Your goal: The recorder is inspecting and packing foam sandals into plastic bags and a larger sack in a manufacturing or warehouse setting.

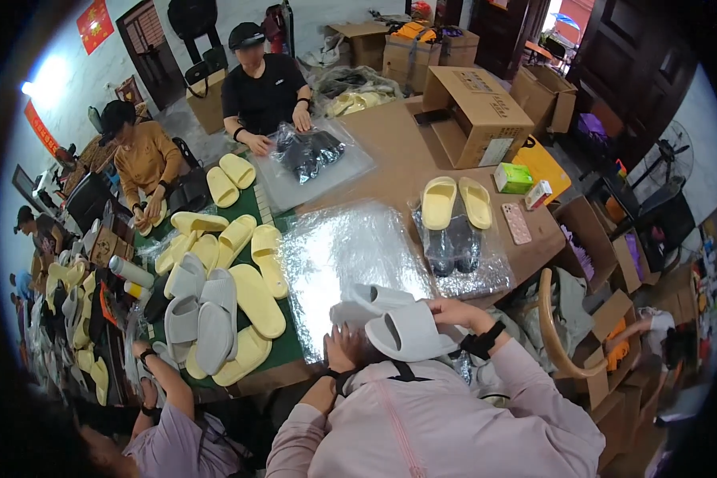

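Note:
My right hand (460, 315) grips the edge of a light grey slipper (402, 333) in front of my chest. Just behind that one, a second grey slipper (381, 297) lies on a stack of shiny clear plastic bags (346, 239). To the left of both slippers, my left hand (342, 347) rests on the near edge of the bags, its fingers stretched out and apart, with nothing seen in it. Dark wristbands circle both wrists.
Yellow slippers (256, 301) and grey slippers (217, 319) pile up at left. A yellow pair (438, 204) sits on bagged dark slippers (452, 245), near a pink phone (516, 224). An open carton (486, 119) stands farther back. Co-workers sit at left; one across handles a bag.

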Demonstrator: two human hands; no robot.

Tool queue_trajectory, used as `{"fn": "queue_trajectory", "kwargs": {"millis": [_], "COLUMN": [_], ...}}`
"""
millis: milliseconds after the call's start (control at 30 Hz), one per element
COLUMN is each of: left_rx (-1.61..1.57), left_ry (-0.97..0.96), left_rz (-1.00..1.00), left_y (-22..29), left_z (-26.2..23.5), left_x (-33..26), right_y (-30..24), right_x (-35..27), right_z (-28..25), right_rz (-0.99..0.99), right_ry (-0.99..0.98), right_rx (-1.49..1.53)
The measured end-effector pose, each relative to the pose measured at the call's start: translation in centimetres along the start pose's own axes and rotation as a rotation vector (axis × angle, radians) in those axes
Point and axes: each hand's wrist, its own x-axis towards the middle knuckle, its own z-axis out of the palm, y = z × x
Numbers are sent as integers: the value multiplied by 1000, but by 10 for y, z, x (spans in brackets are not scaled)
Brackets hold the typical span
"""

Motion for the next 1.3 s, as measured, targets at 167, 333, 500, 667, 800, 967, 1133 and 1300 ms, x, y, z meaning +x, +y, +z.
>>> {"fn": "queue_trajectory", "kwargs": {"millis": [167,333,500,667,800,967,1133,1300], "left_rx": [-104,107,40,-476,-300,-434,-1116,-812], "left_ry": [46,-137,-55,-101,11,534,582,578], "left_rz": [65,84,145,386,225,-88,-236,-66], "left_y": [-11,0,-8,-41,-43,-29,-40,-20], "left_z": [-15,-25,-3,-6,-50,-69,-50,-109], "left_x": [6,1,4,17,25,36,53,47], "right_y": [3,1,-1,13,-4,-26,-24,1], "right_x": [-2,6,7,6,0,-8,2,11], "right_z": [8,13,10,3,8,25,29,19], "right_rz": [18,-53,-70,9,5,28,-47,64], "right_ry": [-73,-126,-121,-92,-83,-175,-260,-210], "right_rx": [99,67,77,99,131,228,175,132]}}
